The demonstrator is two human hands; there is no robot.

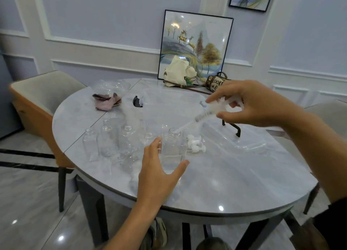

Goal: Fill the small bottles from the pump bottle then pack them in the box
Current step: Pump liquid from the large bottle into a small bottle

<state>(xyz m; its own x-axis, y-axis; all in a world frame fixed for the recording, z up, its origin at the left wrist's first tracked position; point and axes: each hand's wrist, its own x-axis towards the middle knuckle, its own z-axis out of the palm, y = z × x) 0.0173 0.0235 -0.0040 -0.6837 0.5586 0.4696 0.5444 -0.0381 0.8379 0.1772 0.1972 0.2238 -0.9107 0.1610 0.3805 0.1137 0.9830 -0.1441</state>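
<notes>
My left hand (159,167) curls round a clear small bottle (173,148) standing on the marble table (225,184), thumb on its right side. My right hand (251,105) pinches a white pump head (217,108) tilted down to the left. Its dip tube (185,127) reaches into the bottle's open neck. Several more clear open bottles (108,138) stand in a group to the left. White pump caps (196,143) lie just right of the held bottle.
A clear plastic sheet or pack (249,146) lies at right, near a black stand (234,127). Pink cloth (108,102) and clear containers (112,86) sit far left. A framed picture (195,44), cream bag (180,71) and brown purse (216,84) stand at the back. Chairs flank the table.
</notes>
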